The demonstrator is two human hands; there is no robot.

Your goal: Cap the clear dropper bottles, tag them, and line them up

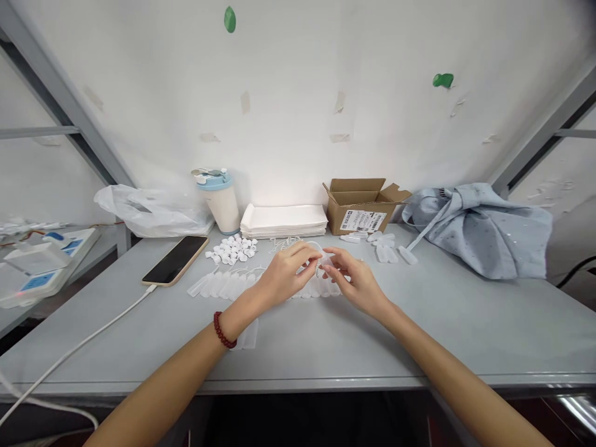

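My left hand [284,273] and my right hand [351,276] meet over the middle of the grey table [419,323]. Together their fingertips pinch a small clear plastic piece [325,264] with a thin white string. Under and beside the hands lies a row of clear plastic tubes [223,285]. A pile of small white caps [231,249] sits just beyond the left hand. A dark red bead bracelet [222,330] circles my left wrist.
A phone [176,259] on a white charging cable lies at left. Behind stand a blue-lidded cup [220,202], a stack of white sheets [284,220], an open cardboard box [362,208], a plastic bag [151,211] and a blue cloth [484,226]. More tubes [386,248] lie near the box.
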